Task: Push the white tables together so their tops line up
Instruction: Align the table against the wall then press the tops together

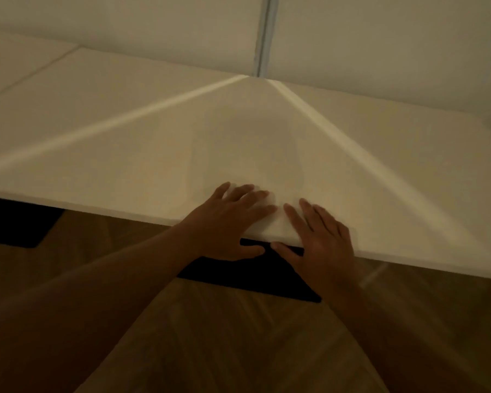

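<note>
At the upper left of the frame we note a seam point(31, 72) where a second white top point(12, 55) meets the near table point(125, 154); whether the two surfaces sit flush there we cannot tell in this dim, blurred view. The near table fills the middle band of the frame, its front edge running from left centre down toward the lower right, above a wood floor point(224, 336) and dark patches point(17, 222) beneath it. At lower centre the left hand point(230, 222) lies flat on the top, fingers spread, thumb dropped below the edge; it grips nothing. Just beside it the right hand point(321, 239) rests likewise, fingers extended on the top, thumb at the edge, closed on nothing. We judge the table rigid and fairly heavy, with a smooth top on which flat palms may slip; the front edge, thumbs hooked under, offers the surer purchase. Pushing off-centre may skew it.
</note>
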The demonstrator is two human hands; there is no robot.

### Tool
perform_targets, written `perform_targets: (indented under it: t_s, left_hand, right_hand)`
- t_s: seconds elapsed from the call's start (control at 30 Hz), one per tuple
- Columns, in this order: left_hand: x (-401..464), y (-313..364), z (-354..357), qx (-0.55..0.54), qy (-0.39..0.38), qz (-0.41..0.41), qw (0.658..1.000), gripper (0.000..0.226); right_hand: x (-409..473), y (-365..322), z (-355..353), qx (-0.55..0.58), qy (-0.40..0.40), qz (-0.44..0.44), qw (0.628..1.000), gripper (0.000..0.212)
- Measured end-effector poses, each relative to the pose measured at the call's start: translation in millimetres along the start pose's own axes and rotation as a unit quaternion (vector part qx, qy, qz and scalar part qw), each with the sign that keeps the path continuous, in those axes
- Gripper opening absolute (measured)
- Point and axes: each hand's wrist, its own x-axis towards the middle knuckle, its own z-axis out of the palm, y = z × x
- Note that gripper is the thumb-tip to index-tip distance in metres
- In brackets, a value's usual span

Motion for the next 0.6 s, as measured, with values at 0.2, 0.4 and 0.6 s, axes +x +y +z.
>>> perform_targets:
  t_s: [0.2,0.4,0.6]
  left_hand:
    - [79,80,3,0.018,0.003,-0.128,0.992,0.105]
    - [112,122,12,0.026,0.031,-0.166,0.985,0.119]
    - [109,120,12,-0.022,0.027,-0.18,0.983,0.11]
  right_hand:
    - [-12,126,-36,-0.062,-0.088,0.013,0.994,0.099]
    - [-13,165,-30,-0.02,-0.086,-0.02,0.996,0.1]
    - [-9,168,-29,-0.008,-0.072,-0.038,0.997,0.103]
